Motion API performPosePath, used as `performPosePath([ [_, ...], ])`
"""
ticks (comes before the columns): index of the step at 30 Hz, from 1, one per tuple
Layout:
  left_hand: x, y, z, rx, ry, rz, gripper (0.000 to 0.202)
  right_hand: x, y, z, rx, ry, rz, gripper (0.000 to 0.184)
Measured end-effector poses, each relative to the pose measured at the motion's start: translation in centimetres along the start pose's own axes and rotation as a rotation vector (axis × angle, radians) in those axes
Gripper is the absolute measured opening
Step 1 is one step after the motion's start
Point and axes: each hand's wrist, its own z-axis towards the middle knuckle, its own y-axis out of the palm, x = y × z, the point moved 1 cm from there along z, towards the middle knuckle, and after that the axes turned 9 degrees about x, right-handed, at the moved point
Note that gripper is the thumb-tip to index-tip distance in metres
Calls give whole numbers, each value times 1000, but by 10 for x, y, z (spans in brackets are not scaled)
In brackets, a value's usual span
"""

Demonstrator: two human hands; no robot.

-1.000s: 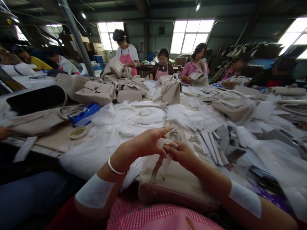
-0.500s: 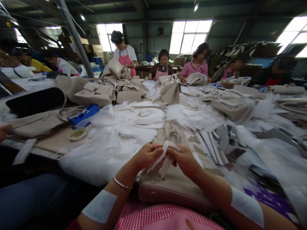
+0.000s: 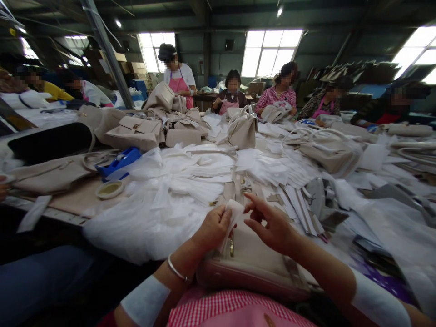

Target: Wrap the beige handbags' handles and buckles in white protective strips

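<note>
A thin white wrapping strip (image 3: 234, 212) is pinched in my left hand (image 3: 214, 227), folded over near the fingertips. Just to its right, my right hand (image 3: 272, 227) has its fingers apart, pointing toward the strip with nothing in them. Beneath both hands lies a beige handbag (image 3: 252, 254) on its side, close to my checked apron. A gold-coloured metal fitting (image 3: 231, 247) shows on the bag below the strip. The bag's strap runs away from me over the table, partly covered by my hands and white sheets.
White foam sheets (image 3: 190, 175) are heaped ahead. A blue tape dispenser (image 3: 119, 163) and a tape roll (image 3: 109, 190) lie left, a grey tape dispenser (image 3: 322, 200) right. Beige bags (image 3: 134, 132) stand farther back. Several co-workers sit or stand across the table.
My right hand has let go of the white strip and moved right, its fingers opening. The left hand keeps the strip, which is now folded together.
</note>
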Motion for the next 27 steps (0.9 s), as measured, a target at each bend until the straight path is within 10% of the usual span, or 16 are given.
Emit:
performPosePath([
  [3,1,2,1,-106,-42,-117,40,-3,-12,7,-61,-390,-270,47],
  [7,2,5,0,-180,-4,-151,38,-5,-13,19,-98,-573,-348,25],
  [22,-1,0,-8,-135,104,283,13,7,4,10,-69,-317,-34,9],
  [27,-3,4,-8,-113,330,415,12,7,14,5,37,-280,19,11],
])
